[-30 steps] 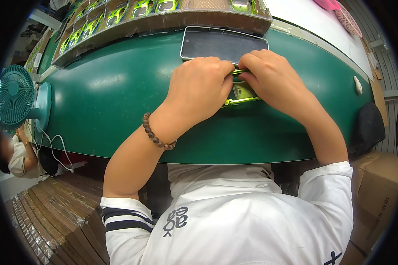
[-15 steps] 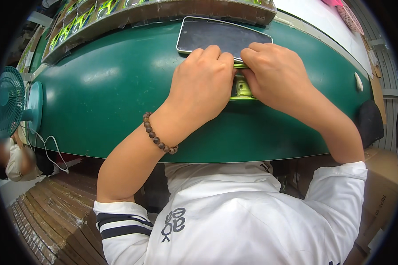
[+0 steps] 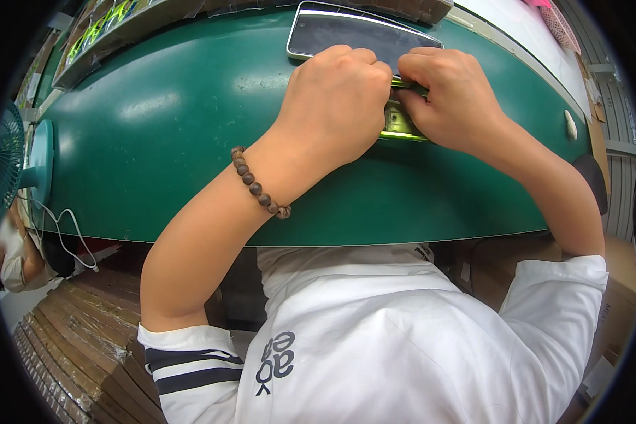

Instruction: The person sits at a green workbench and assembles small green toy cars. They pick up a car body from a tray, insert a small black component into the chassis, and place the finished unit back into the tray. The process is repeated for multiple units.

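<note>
Holding a small, glossy yellow-green plastic-looking piece (image 3: 401,127) between left hand (image 3: 336,99) and right hand (image 3: 451,95), both narrowed around its ends, over the glossy green desk (image 3: 169,155), well in from its near edge; cannot tell the left grip exactly, hidden behind the knuckles. Best to keep both pinches level, press gently and evenly, and avoid twisting the thin front edge. Mind the dark-screened, pale-rimmed flat device (image 3: 353,32) just beyond the knuckles. Toward the desk's far left corner, see a long brown cardboard tray (image 3: 148,28) containing yellow-green items (image 3: 94,34); cannot count them
</note>
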Available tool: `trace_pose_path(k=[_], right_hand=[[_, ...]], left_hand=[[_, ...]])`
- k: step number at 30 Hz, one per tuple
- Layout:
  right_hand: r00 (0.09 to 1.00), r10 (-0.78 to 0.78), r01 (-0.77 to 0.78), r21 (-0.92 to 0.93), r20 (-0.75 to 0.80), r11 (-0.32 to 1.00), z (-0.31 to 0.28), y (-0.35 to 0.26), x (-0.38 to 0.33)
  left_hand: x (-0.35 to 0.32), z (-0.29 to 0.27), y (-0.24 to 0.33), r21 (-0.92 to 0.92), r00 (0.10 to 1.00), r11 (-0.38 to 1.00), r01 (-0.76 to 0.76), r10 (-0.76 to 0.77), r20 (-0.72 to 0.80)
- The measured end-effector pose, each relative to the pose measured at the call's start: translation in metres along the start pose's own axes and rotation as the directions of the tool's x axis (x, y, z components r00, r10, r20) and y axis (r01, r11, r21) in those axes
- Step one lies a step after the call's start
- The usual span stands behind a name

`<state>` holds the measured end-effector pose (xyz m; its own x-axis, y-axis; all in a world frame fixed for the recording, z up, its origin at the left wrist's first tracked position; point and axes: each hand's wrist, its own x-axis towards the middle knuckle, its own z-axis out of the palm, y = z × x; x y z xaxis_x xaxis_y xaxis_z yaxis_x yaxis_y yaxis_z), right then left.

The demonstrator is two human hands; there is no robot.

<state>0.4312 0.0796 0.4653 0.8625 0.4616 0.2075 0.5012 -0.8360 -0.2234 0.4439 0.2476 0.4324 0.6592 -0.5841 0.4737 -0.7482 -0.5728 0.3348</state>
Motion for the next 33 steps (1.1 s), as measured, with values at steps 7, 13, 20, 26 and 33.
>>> trace_pose_path(k=[7,13,20,26,33], right_hand=[[0.993,0.019,-0.004,0.128,-0.115,0.992,-0.009,-0.001,-0.018],[0.96,0.159,-0.055,0.4,-0.231,0.915,-0.014,-0.017,-0.045],[0.957,0.246,-0.127,0.546,-0.151,0.828,-0.011,-0.017,-0.05],[0.96,0.168,-0.04,0.484,-0.224,0.874,-0.013,-0.019,-0.053],[0.814,-0.229,0.281,0.016,-0.534,0.96,-0.007,0.001,-0.048]], left_hand=[[-0.004,-0.014,-0.002,-0.049,0.991,0.99,-0.13,0.128,-0.047],[-0.011,-0.013,0.016,-0.029,0.978,0.985,-0.17,0.166,-0.125],[-0.01,-0.016,0.009,-0.303,0.991,0.949,-0.083,0.112,0.078],[-0.003,-0.037,0.005,-0.761,0.877,0.495,0.42,-0.004,0.481],[-0.004,-0.036,0.01,-0.844,0.897,0.383,0.376,0.077,0.435]])
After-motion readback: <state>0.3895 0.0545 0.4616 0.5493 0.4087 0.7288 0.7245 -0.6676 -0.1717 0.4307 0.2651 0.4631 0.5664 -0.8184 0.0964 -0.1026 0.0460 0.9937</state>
